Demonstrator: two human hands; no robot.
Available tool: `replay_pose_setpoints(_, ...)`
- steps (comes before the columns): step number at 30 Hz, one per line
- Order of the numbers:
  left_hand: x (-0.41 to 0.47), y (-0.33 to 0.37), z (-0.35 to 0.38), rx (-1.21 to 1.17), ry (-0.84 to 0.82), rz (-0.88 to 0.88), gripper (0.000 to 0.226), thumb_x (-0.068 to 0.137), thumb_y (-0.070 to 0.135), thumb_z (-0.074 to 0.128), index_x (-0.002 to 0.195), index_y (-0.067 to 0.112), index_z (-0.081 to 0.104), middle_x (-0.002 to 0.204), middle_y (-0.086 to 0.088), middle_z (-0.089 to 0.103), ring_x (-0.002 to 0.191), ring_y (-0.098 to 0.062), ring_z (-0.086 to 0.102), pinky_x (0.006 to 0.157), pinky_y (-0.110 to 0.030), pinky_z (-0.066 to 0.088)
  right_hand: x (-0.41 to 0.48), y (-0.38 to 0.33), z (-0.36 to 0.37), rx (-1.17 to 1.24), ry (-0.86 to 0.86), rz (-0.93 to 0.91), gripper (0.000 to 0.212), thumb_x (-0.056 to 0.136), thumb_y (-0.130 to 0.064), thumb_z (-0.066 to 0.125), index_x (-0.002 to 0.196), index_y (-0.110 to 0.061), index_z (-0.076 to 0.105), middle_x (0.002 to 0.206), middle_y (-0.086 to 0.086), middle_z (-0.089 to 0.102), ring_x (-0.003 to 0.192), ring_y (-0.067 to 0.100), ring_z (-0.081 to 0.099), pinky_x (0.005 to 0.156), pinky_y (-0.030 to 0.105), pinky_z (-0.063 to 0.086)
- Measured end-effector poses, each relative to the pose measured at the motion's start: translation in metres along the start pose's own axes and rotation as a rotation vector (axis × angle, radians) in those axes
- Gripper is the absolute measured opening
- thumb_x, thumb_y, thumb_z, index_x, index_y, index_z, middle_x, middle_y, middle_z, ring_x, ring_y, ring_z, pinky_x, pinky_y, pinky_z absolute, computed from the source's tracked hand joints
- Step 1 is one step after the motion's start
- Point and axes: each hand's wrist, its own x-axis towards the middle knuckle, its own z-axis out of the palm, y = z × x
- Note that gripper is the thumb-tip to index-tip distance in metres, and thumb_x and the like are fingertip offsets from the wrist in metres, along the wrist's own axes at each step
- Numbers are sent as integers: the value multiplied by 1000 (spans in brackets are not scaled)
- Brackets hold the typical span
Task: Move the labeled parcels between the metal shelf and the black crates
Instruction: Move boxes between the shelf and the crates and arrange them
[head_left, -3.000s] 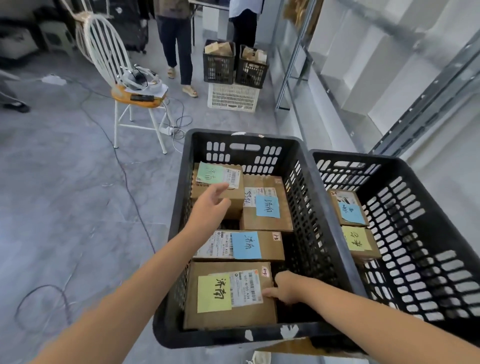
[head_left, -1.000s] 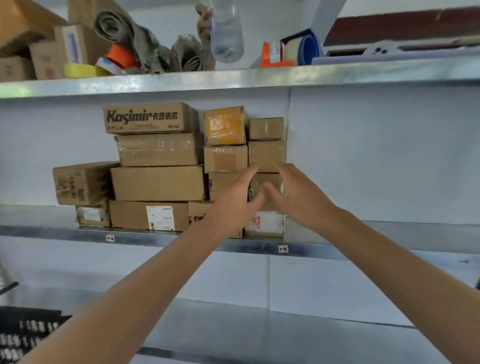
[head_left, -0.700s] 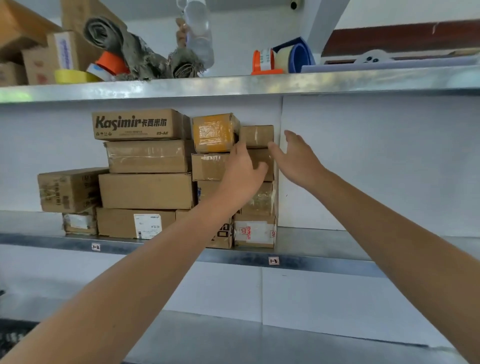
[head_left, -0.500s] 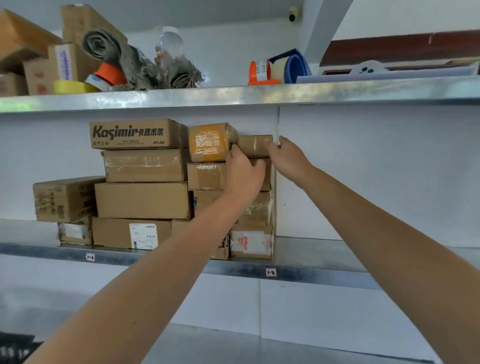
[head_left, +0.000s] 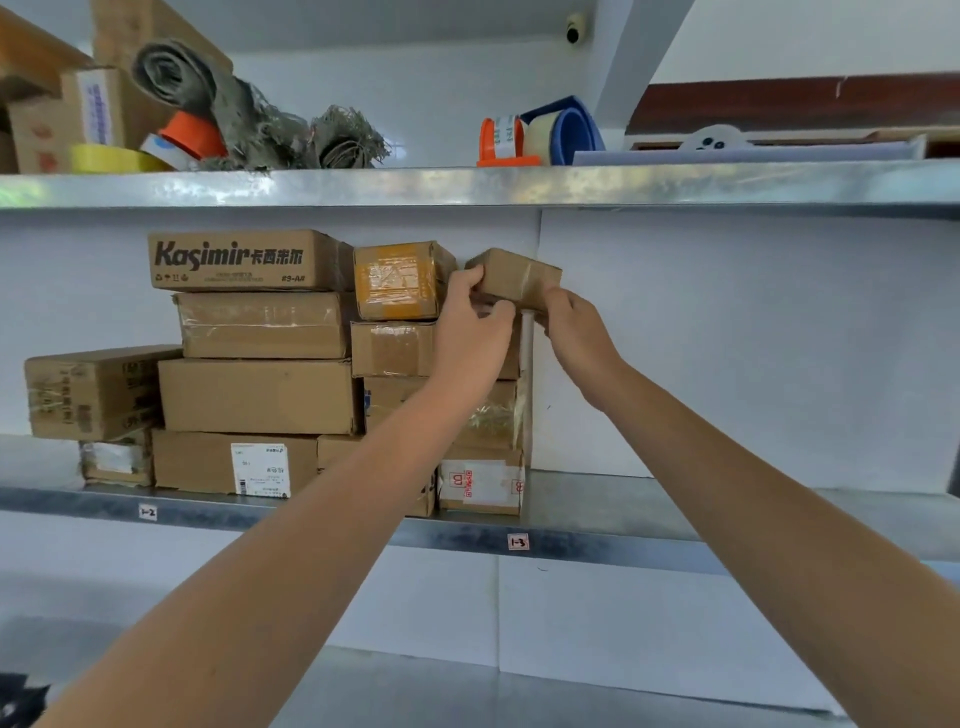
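- Gripping the small brown parcel (head_left: 514, 278) with both hands: my left hand (head_left: 470, 332) curls thumb and fingers round its left end, and my right hand (head_left: 574, 332) pinches its lower right corner.
- I hold the parcel tilted at the top of the right-hand stack, just beside the orange-taped parcel (head_left: 400, 280).
- That stack stands on the metal shelf (head_left: 649, 504), above the tag (head_left: 518, 542) reading 1-3.
- Further left, the Kasimir box (head_left: 244, 260) tops the neighbouring pile.
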Motion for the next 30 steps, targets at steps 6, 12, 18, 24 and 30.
replay_pose_setpoints(6,-27,3,-16,-212,25,-74,8,94,25,56,87,24,53,114,-17,61,111,-27,60,105,-47,46,-55,9,-10,258,63,-50,28,108,-45,27,103,-34,52,109,-11,59,109,8,62,98,22,49)
replay_pose_setpoints(12,-88,-13,-23,-207,13,-104,37,88,44,68,74,15,51,93,-21,62,86,-26,65,88,-49,55,-114,21,-23,422,148,79,30,103,-42,48,101,-17,63,100,-7,69,94,4,68,86,24,57)
replay_pose_setpoints(18,-150,-53,-41,-321,27,-210,28,88,35,72,92,13,56,100,-11,69,95,-21,68,85,-48,57,-169,50,-13,395,32,261,35,92,-37,69,123,-21,65,115,-6,71,106,8,67,94,31,54)
replay_pose_setpoints(24,-183,-90,-63,-238,64,-215,17,91,31,69,107,31,64,107,4,73,100,-9,68,69,-19,54,-202,73,10,449,-171,392,42,92,-31,69,132,-18,63,120,-3,72,111,14,68,100,38,54)
replay_pose_setpoints(30,-216,-115,-93,-187,154,-224,25,91,13,70,114,22,72,112,6,74,107,-12,68,85,-22,56,-234,89,50,508,-175,470,46,81,-27,82,121,-26,59,116,4,68,97,15,73,81,35,61)
